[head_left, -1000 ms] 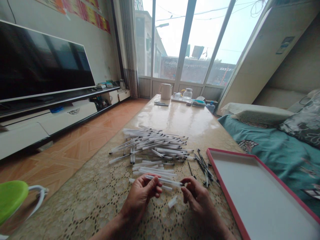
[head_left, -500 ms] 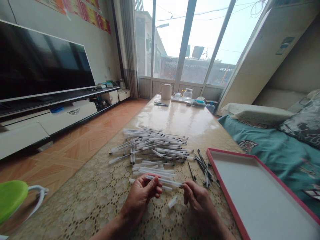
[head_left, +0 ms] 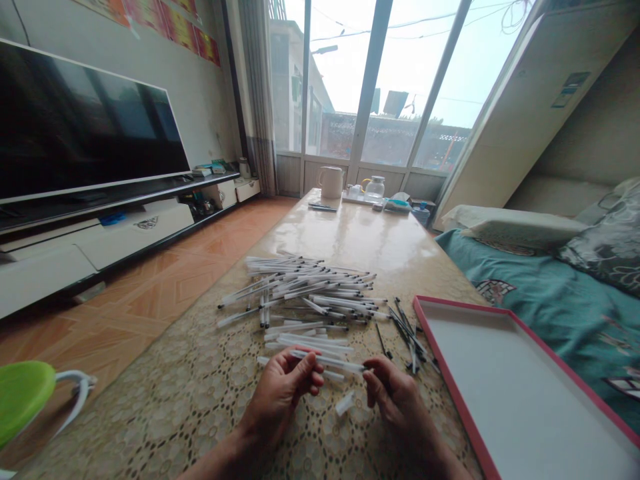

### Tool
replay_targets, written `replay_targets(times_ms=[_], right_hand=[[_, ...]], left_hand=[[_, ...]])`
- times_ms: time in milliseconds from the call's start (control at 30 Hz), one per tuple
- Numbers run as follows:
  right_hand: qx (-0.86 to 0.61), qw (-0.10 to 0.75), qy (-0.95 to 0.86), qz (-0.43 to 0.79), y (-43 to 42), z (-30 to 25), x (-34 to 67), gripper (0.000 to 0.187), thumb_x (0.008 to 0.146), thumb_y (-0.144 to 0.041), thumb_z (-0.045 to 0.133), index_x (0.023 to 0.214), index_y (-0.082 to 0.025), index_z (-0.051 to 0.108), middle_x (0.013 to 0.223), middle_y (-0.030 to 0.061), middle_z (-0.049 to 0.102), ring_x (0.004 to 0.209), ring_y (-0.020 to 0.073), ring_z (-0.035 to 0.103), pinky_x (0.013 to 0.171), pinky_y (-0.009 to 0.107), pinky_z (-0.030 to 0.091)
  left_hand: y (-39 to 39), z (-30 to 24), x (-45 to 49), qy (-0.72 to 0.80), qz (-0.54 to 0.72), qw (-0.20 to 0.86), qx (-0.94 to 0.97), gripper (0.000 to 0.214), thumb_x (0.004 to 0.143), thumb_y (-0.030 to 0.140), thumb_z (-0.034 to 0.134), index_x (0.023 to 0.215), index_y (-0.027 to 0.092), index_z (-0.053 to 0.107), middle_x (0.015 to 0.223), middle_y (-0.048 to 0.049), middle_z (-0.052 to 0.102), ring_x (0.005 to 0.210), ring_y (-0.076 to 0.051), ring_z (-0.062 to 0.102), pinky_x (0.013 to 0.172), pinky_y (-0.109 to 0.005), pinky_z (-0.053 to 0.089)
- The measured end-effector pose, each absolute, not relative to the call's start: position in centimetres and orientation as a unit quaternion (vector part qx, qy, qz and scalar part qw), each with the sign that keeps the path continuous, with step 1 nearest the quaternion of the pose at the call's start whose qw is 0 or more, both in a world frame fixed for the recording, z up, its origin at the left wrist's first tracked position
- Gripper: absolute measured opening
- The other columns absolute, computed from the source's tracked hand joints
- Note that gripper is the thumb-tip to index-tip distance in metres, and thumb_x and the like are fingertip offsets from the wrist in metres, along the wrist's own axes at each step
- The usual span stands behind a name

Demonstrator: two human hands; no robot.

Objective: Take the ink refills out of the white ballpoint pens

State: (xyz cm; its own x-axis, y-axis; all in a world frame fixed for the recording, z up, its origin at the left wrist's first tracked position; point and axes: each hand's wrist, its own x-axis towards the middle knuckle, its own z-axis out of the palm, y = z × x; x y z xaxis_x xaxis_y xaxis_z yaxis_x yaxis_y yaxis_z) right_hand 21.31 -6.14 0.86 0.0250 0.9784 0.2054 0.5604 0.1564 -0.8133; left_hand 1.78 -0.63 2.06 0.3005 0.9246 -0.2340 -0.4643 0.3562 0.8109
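Observation:
My left hand (head_left: 283, 393) is closed around a clear plastic pen barrel (head_left: 334, 362) and holds it level over the table. My right hand (head_left: 395, 397) pinches the barrel's right tip with curled fingers. A small clear cap (head_left: 345, 403) lies on the patterned tablecloth (head_left: 190, 400) between the hands. Just beyond them spreads a heap of several white pen barrels (head_left: 305, 293). A bundle of thin dark refills (head_left: 407, 330) lies to the right of the heap.
A shallow red-rimmed white tray (head_left: 500, 373) sits at the table's right. A white jug (head_left: 331, 183), a glass teapot (head_left: 375, 189) and a tray stand at the far end. A TV unit lines the left wall, a teal-covered bed the right. A green object (head_left: 23, 397) is at lower left.
My right hand has shifted slightly at the barrel's tip; the left hand and the barrel have stayed in place.

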Motion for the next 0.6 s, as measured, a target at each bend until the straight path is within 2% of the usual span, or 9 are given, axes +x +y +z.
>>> replay_targets(times_ms=[100, 267, 433, 600], right_hand=[[-0.592, 0.388, -0.650, 0.278, -6.16, 0.90, 21.36, 0.032, 0.091, -0.043, 0.039, 0.092, -0.017, 0.057, 0.055, -0.0024, 0.056, 0.049, 0.0124, 0.053, 0.050, 0.020, 0.037], [-0.599, 0.380, -0.657, 0.255, -6.11, 0.69, 21.47, 0.041, 0.094, -0.043, 0.031, 0.073, -0.018, 0.056, 0.050, -0.0016, 0.055, 0.047, 0.0122, 0.052, 0.051, 0.021, 0.036], [-0.591, 0.386, -0.652, 0.278, -6.08, 0.85, 21.45, 0.034, 0.092, -0.044, 0.037, 0.089, -0.017, 0.057, 0.053, -0.0026, 0.055, 0.048, 0.0125, 0.052, 0.050, 0.021, 0.036], [-0.589, 0.384, -0.658, 0.270, -6.08, 0.66, 21.58, 0.039, 0.094, -0.041, 0.031, 0.074, -0.018, 0.056, 0.051, -0.0014, 0.055, 0.048, 0.0120, 0.052, 0.052, 0.022, 0.037]], left_hand=[[-0.72, 2.21, 1.77, 0.360, 0.469, 0.740, 0.320, 0.029, 0.059, 0.031, 0.081, 0.074, 0.010, 0.066, 0.057, -0.0014, 0.065, 0.047, -0.008, 0.057, 0.044, -0.017, 0.043], [-0.62, 2.02, 1.79, 0.353, 0.468, 0.745, 0.319, 0.027, 0.060, 0.030, 0.080, 0.074, 0.010, 0.067, 0.057, -0.0016, 0.066, 0.047, -0.009, 0.057, 0.043, -0.017, 0.043], [-0.53, 2.06, 1.84, 0.357, 0.465, 0.744, 0.319, 0.026, 0.061, 0.030, 0.079, 0.074, 0.010, 0.067, 0.058, -0.0018, 0.066, 0.048, -0.009, 0.057, 0.044, -0.017, 0.043], [-0.50, 2.06, 1.81, 0.355, 0.464, 0.745, 0.321, 0.026, 0.062, 0.030, 0.079, 0.075, 0.010, 0.067, 0.058, -0.0017, 0.065, 0.047, -0.009, 0.057, 0.044, -0.017, 0.043]])
